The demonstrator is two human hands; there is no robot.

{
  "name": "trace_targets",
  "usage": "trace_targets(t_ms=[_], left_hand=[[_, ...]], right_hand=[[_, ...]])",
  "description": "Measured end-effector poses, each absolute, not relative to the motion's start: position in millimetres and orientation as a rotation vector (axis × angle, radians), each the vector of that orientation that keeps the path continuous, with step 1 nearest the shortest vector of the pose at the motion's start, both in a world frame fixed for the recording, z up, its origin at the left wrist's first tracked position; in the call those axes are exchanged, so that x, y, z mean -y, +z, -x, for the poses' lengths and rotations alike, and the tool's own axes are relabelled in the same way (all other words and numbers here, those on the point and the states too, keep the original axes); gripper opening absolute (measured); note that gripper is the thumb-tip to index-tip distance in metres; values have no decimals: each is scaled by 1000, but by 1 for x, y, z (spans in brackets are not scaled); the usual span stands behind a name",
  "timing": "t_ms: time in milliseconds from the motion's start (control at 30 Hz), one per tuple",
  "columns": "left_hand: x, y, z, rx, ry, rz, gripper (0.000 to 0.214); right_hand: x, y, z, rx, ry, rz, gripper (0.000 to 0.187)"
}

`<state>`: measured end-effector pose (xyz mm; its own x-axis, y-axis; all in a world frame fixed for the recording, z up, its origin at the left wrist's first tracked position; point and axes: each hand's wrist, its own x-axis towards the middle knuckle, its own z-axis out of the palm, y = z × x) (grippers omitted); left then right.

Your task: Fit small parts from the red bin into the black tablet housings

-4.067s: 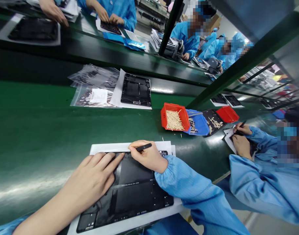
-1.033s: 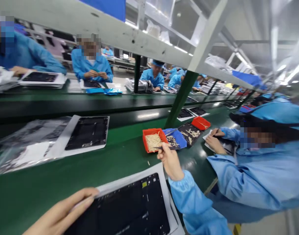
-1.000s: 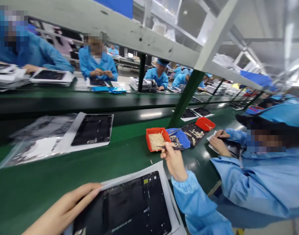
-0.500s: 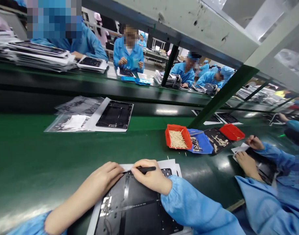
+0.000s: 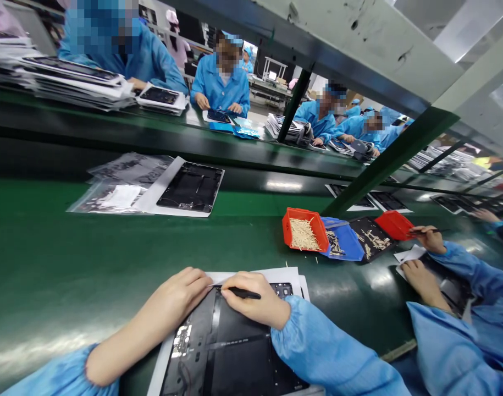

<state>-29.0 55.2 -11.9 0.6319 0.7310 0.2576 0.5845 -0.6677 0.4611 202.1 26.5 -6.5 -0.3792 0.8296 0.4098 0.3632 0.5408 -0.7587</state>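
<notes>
Black tablet panel (image 5: pixel 230 352) is pressed by the left hand (image 5: pixel 179 300), fingers flat and released (lower middle). A black stylus (image 5: pixel 243 293) is pinched by the right hand's fingers (image 5: pixel 251 297).

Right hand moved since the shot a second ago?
Yes: the right hand has drawn back from the red tray, toward the camera, and now sits over the black panel.

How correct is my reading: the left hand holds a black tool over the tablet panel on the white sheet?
Not fully. The black tool is in the right hand, not the left hand, as the head view shows. The rest is right: it is over the tablet panel on the white sheet.
</notes>
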Motion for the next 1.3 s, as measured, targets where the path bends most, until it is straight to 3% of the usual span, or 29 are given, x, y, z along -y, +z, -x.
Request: trace_targets(t_ms=[933,1300], left_hand=[[-58,-12,30,-999,645,-2501,34],[-66,-5,25,-1023,496,-2604,43]], right_hand=[[-27,-5,-201,1981,788,1021,17],[-12,29,-210,1514,1506,895,26]])
